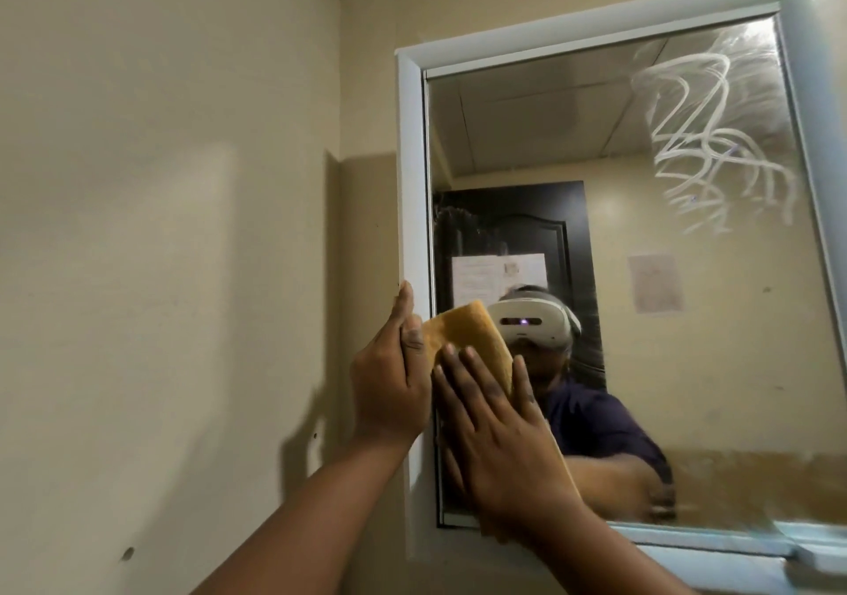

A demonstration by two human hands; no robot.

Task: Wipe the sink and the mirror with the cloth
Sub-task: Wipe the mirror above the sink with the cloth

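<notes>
A wall mirror (641, 273) in a white frame (409, 182) fills the right half of the view. A yellow-orange cloth (463, 335) lies flat against the glass near its lower left corner. My right hand (499, 429) presses on the cloth with fingers spread. My left hand (389, 388) grips the left side of the frame, thumb on the cloth's left edge. White smear streaks (706, 136) mark the glass at upper right. The sink is out of view.
A beige wall (183, 228) runs along the left. The mirror reflects a dark door, papers stuck on it, and a person wearing a headset. A light ledge (733, 548) runs below the mirror's bottom edge.
</notes>
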